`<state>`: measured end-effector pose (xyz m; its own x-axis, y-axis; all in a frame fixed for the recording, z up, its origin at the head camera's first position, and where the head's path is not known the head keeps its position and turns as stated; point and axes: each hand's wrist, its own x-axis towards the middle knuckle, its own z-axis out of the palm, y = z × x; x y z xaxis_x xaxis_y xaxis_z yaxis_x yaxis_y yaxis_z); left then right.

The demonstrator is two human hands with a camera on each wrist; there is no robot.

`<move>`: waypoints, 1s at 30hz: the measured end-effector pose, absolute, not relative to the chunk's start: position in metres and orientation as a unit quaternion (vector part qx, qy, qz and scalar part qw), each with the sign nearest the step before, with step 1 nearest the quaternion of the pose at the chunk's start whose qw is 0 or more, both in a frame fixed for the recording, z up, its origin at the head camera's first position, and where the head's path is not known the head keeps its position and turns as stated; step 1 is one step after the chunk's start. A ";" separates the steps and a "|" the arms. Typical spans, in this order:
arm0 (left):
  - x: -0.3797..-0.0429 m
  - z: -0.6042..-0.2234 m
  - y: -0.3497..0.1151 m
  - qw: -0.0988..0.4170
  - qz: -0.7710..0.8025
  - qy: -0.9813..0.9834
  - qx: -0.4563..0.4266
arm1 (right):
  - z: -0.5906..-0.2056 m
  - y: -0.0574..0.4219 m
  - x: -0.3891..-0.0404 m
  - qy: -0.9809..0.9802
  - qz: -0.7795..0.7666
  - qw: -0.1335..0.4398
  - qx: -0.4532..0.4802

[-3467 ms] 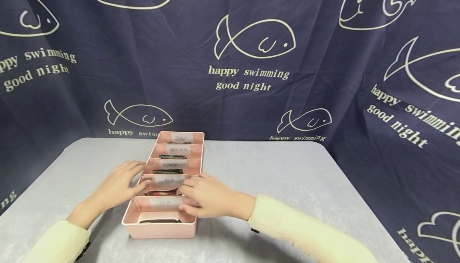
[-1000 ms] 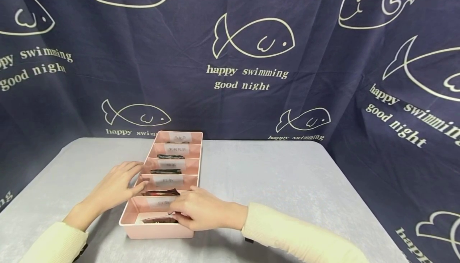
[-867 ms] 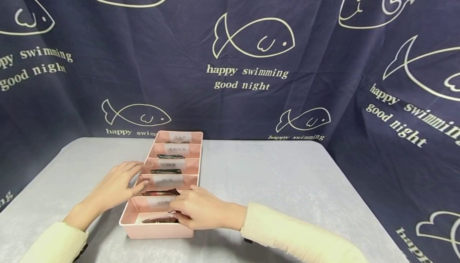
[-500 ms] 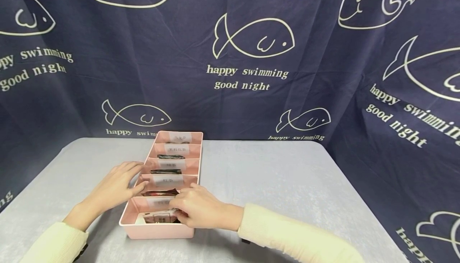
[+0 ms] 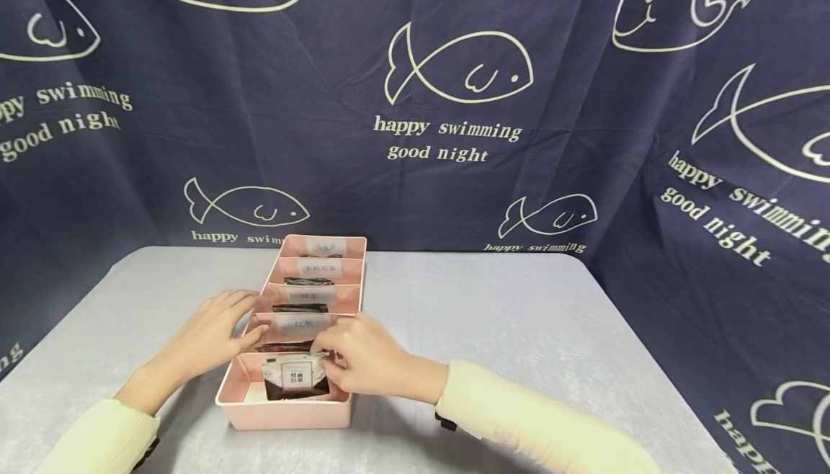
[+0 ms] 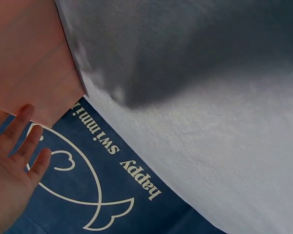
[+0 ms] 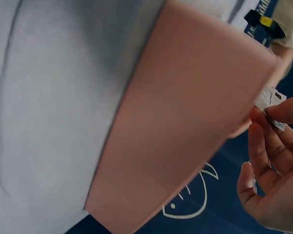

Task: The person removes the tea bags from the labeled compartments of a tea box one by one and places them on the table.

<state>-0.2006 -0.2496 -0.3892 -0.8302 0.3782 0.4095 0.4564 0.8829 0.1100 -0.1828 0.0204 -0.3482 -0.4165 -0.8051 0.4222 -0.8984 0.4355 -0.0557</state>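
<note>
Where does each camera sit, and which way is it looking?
Head: worn on the person's head, facing forward and down at the table, fish cloth, pink box, left hand and right hand.
Left wrist: worn on that wrist, facing past the left hand to the pink box's outside, table and fish cloth.
Right wrist: worn on the other wrist, facing the pink box's opposite side; it shows the right hand and left sleeve.
Shared: head and right wrist both see the right hand pinching a packet.

Box (image 5: 285, 416) sits on table (image 5: 486, 330), lower frame, left of centre; sachet (image 5: 297, 375) in its lowest compartment; left hand (image 5: 210, 330) at box's left, right hand (image 5: 366, 359) at right; curtain (image 5: 441, 193) behind.
</note>
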 end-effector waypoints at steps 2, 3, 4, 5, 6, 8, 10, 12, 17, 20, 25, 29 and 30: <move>-0.201 -0.389 -0.250 0.192 -0.103 -0.951 -0.220 | -0.343 0.022 -0.185 -0.826 0.150 0.177 0.513; -0.201 -0.389 -0.250 0.192 -0.103 -0.951 -0.220 | -0.341 0.023 -0.186 -0.824 0.156 0.180 0.513; -0.201 -0.388 -0.250 0.191 -0.103 -0.951 -0.219 | -0.338 0.023 -0.188 -0.822 0.163 0.182 0.514; -0.200 -0.388 -0.250 0.191 -0.103 -0.951 -0.219 | -0.335 0.024 -0.189 -0.820 0.170 0.182 0.515; -0.200 -0.388 -0.250 0.190 -0.103 -0.951 -0.219 | -0.332 0.025 -0.190 -0.819 0.175 0.183 0.514; -0.201 -0.389 -0.250 0.190 -0.104 -0.951 -0.219 | -0.326 0.027 -0.192 -0.818 0.187 0.182 0.512; -0.201 -0.389 -0.250 0.191 -0.105 -0.951 -0.219 | -0.320 0.030 -0.194 -0.819 0.196 0.180 0.509; -0.201 -0.389 -0.250 0.194 -0.106 -0.950 -0.219 | -0.314 0.033 -0.196 -0.820 0.205 0.180 0.503; -0.201 -0.390 -0.250 0.197 -0.104 -0.950 -0.218 | -0.300 0.045 -0.206 -0.819 0.237 0.193 0.485; -0.201 -0.390 -0.251 0.195 -0.100 -0.951 -0.217 | -0.294 0.055 -0.214 -0.825 0.249 0.206 0.463; -0.201 -0.390 -0.250 0.193 -0.099 -0.952 -0.217 | -0.292 0.075 -0.233 -0.846 0.257 0.216 0.414; -0.200 -0.389 -0.250 0.192 -0.097 -0.952 -0.216 | -0.295 0.091 -0.249 -0.861 0.256 0.216 0.382; -0.200 -0.389 -0.250 0.191 -0.097 -0.953 -0.215 | -0.296 0.095 -0.252 -0.865 0.255 0.215 0.375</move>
